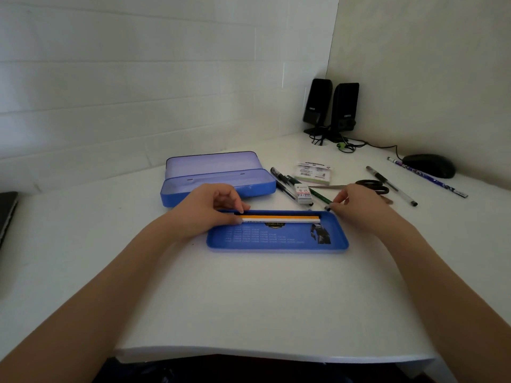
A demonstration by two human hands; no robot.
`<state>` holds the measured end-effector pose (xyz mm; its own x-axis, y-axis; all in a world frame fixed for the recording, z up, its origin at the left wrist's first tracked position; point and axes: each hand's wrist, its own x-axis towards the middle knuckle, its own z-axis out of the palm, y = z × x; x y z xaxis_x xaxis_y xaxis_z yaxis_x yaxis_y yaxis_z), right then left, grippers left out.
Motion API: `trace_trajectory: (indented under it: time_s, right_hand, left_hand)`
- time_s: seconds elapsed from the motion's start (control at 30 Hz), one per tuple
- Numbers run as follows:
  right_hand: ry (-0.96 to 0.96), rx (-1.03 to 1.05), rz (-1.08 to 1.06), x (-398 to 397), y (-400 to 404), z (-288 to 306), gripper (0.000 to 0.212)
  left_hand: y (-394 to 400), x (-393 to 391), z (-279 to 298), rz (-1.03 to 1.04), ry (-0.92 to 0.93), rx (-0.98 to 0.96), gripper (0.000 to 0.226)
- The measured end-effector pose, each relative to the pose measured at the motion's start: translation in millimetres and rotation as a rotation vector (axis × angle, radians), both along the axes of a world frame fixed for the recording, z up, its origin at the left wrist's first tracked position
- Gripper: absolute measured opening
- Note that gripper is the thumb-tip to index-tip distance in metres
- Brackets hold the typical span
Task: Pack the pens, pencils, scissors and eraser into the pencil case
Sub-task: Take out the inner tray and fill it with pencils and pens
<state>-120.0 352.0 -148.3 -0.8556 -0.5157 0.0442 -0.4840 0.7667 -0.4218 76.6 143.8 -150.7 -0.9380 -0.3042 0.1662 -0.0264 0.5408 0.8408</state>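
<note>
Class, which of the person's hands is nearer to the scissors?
Right. The right hand lies just in front of the scissors, partly covering them; the left hand is far over, on the pencils.

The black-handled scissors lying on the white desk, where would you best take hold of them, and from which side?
Probably by the black-handled scissors' looped handles, coming from above. They lie flat and closed, handles pointing right and clear of clutter, while the blades point left toward the white eraser and green pencil. The right hand is nearest.
</note>
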Motion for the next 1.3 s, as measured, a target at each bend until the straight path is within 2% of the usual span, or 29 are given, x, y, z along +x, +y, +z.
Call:
trace_trajectory:
  time_s: [0.13,0.27,0.37,0.5,0.57,0.7,0.97,1.07,1.17,1.3]
  right_hand:
    - [0.012,0.05,-0.015,1,0,-2,0.03]
    - [0.113,-0.002,-0.044,7,-2,-3,0.024]
    - [0.124,-0.167,-0.022,9,-3,2,0.021]
    - [0.012,-0.483,0.053,15,-2,12,0.016]
    - [-0.053,-0.54,0.165,23,-1,18,0.012]
    - [-0.108,-0.492,0.418,35,-1,19,0.006]
    - [-0.099,-0.346,0.61,39,3,17,0.02]
    - [-0.008,-0.298,0.612,43,1,16,0.019]
    - [0.006,-0.302,0.622,47,-3,13,0.022]
    - [0.055,-0.291,0.63,54,-12,4,0.023]
  left_hand:
    - [1,0,0,0.006,0.003,-0.016,0.021]
    - [1,1,0,0.004,0.001,-0.018,0.021]
    - [1,1,0,0.008,0.001,-0.023,0.021]
    - [2,1,0,0.011,-0.002,-0.023,0.02]
    - [2,1,0,0.01,0.002,-0.011,0.02]
    - [2,1,0,0.011,0.0,0.004,0.02]
    - [-2,0,0,0.027,-0.02,0.1,0.031]
    - [-1,0,1,0.042,-0.032,0.135,0.032]
    - [0,0,2,0.03,-0.028,0.161,0.022]
    - [4,1,2,-0.032,-0.049,0.037,0.029]
